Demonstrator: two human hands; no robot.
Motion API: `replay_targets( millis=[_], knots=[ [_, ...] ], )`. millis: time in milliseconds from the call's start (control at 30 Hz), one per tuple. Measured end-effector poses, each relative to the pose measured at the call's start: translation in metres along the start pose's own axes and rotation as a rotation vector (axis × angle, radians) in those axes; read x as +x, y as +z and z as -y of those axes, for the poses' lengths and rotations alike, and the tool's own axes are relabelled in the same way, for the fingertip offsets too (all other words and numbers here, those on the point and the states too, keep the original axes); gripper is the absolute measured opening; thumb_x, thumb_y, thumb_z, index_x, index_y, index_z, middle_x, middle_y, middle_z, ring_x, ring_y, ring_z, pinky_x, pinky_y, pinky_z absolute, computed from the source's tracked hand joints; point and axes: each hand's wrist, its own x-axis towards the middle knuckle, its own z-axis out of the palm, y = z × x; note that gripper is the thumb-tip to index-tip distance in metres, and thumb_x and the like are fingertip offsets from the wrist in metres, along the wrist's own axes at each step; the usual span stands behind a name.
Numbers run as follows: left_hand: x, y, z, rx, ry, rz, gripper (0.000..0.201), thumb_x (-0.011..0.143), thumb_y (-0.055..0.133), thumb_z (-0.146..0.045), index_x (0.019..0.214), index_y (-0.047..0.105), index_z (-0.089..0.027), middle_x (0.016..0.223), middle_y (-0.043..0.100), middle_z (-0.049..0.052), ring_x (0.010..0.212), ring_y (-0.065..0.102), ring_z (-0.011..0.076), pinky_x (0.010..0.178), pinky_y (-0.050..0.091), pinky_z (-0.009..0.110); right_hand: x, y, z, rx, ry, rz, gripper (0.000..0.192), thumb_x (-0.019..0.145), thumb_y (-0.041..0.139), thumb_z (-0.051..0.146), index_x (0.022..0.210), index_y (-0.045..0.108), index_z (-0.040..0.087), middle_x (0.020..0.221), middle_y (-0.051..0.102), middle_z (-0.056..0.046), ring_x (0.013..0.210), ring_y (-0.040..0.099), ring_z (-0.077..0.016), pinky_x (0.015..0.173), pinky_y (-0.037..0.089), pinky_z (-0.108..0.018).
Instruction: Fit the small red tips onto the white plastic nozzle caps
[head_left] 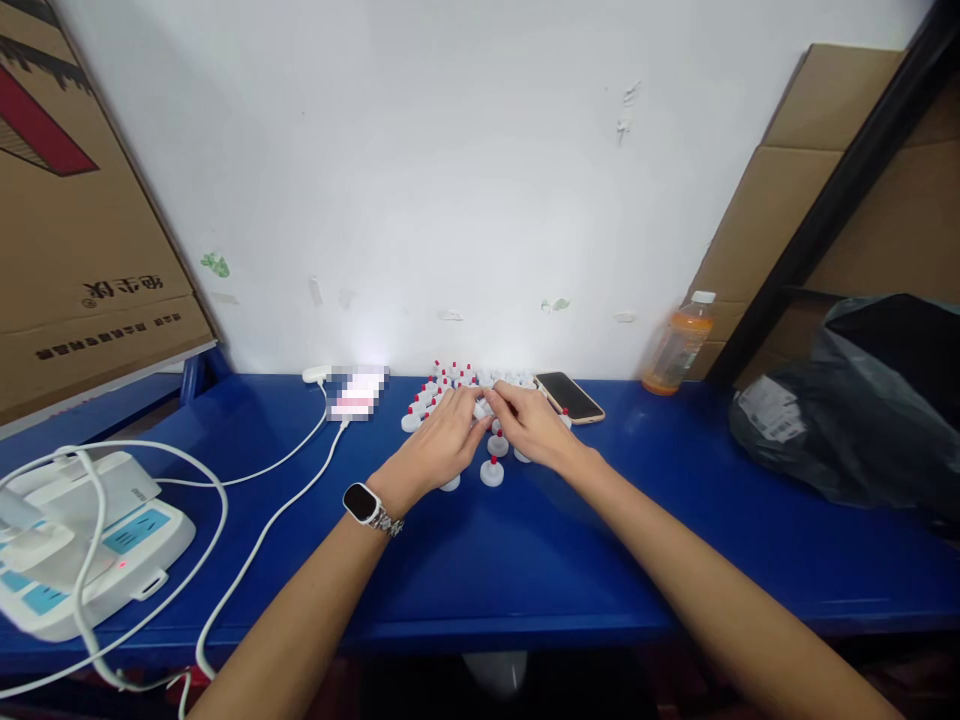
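Observation:
My left hand (448, 432) and my right hand (534, 424) meet over the middle of the blue table. Their fingers are closed around a small white plastic cap (482, 409), mostly covered by the fingertips. Around them stand several round white caps with red tips, one of them a cap (492, 472) just in front of the hands. A cluster of red-tipped caps (442, 385) lies behind my left hand. White pieces (510, 380) without visible red tips sit behind my right hand. A watch is on my left wrist.
A phone (570, 397) lies right of the caps, and a bottle of orange drink (679, 345) stands against the wall. At the left are a white power strip (97, 540) with looping cables and a cardboard box (90, 200). A dark plastic bag (862, 420) rests at the right.

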Motion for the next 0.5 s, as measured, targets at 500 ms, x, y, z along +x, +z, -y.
replay_targets(
  millis=[500],
  knots=[
    [0.0014,-0.002,-0.007,-0.015,0.009,0.001,0.035,0.104,0.033,-0.033,0.134,0.04,-0.016,0.128,0.054,0.015,0.117,0.052,0.027,0.104,0.047,0.049,0.002,-0.0047,0.0088,-0.072,0.016,0.06,0.036,0.103,0.034,0.042,0.076,0.046,0.022,0.062,0.05,0.003,0.058,0.046,-0.0131,0.06,0.03,-0.026]
  ],
)
